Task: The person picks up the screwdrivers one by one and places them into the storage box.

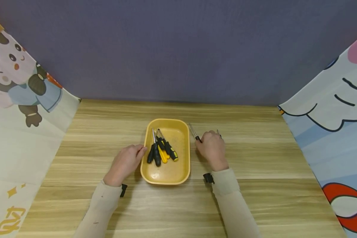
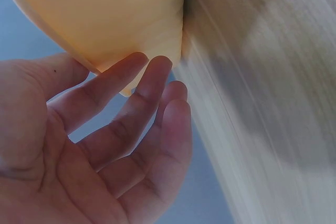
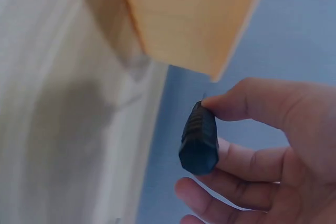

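Note:
A yellow plastic tray (image 1: 182,172) holds several screwdrivers (image 1: 156,154) with black or black-and-yellow handles and a yellow-handled tool (image 1: 163,158). My left hand (image 1: 128,162) pinches the tray's left rim, thumb over the edge and fingertips along the outer wall (image 2: 131,19). On the other side of the tray, my right hand (image 1: 212,148) holds a screwdriver (image 1: 194,131) by its black handle (image 3: 199,140), between thumb and fingers. Its metal shaft points away from me, near the tray's right rim. Another metal tip (image 1: 218,133) shows beyond the right hand, its remaining length mostly hidden.
Everything lies on a wood-grain table (image 1: 256,198). A dark blue-grey panel (image 1: 178,49) rises behind its far edge. Side walls with cartoon prints stand at the left (image 1: 12,138) and right (image 1: 324,142).

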Motion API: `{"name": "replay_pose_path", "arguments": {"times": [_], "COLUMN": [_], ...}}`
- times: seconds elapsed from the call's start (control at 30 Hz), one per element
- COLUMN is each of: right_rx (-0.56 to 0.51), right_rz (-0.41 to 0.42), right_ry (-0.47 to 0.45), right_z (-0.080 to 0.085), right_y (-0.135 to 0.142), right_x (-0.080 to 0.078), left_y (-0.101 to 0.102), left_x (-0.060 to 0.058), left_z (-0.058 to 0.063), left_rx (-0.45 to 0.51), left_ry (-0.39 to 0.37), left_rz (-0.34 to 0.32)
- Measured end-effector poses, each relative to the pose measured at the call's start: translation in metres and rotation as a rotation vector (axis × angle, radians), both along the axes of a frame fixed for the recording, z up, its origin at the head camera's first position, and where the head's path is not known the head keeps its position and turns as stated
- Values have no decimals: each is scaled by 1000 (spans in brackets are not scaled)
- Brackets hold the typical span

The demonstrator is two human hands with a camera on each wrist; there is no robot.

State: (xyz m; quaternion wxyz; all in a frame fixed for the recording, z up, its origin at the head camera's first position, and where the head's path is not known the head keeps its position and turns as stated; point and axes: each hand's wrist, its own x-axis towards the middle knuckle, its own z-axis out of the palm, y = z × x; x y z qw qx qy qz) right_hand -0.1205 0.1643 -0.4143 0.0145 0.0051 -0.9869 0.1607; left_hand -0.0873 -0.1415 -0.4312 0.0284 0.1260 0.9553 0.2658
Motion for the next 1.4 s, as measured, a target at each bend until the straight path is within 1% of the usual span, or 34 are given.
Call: {"name": "replay_pose_path", "arguments": {"times": [0.07,0.2,0.37,0.6,0.67,0.77,0.9,1.0,1.1,1.2,1.4], "right_rx": [-9,-36,-44,-16,-15,-13,-10,-10,-2,10,48], "right_rz": [6,12,60,138,157,159,148,152,169,189,194], "right_ry": [52,121,151,169,152,103,4,-81,-133,-156,-229], "right_z": [4,14,26,35,38,41,41,36,29,23,10], "right_y": [-1,-5,-18,-43,-50,-59,-71,-80,-89,-98,-110], "right_x": [1,4,4,-3,-6,-9,-13,-15,-17,-17,-16], "left_y": [0,0,0,0,0,0,0,0,-1,-2,-1], "left_x": [0,-1,-1,-1,-1,-1,0,0,1,0,1], "left_z": [0,-1,-1,-1,-1,-1,0,-2,-5,-8,-14], "left_rx": [-2,-1,0,-4,-4,-5,-3,1,2,6,15], "left_ry": [-2,-8,-2,-1,-1,4,6,-1,-2,-1,1], "left_rz": [1,-1,-3,4,2,-1,-4,0,-1,-2,0]}}
